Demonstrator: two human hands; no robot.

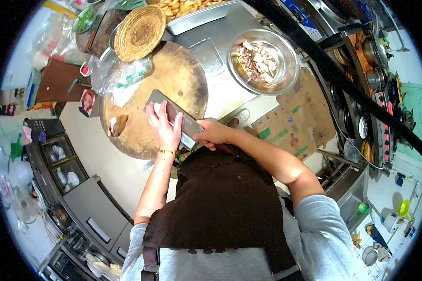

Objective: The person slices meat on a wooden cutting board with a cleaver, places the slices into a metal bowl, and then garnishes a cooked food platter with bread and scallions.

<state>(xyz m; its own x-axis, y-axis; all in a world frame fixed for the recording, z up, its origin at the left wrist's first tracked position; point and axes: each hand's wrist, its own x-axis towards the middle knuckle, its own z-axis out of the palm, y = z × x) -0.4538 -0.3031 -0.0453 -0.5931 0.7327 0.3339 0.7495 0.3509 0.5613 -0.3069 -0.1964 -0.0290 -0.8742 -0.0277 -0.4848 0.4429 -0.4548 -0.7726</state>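
Left hand (165, 129): touching cleaver (188, 125), fingers slightly apart
Right hand (212, 133): gripping cleaver, fingers clamped on it
Cleaver: crossing chopping board's (183, 70) near edge
Bowl (287, 70): holding meat (257, 61) by worktop's (185, 39) right edge

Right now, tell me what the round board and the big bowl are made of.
Board: wood, matte and worn, judging by its blotchy tan face. Bowl: polished metal, probably stainless steel, from its silvery glints; the exact metal is uncertain.

Bright overall, fisheye curvature, black corners, metal glare, soft edges
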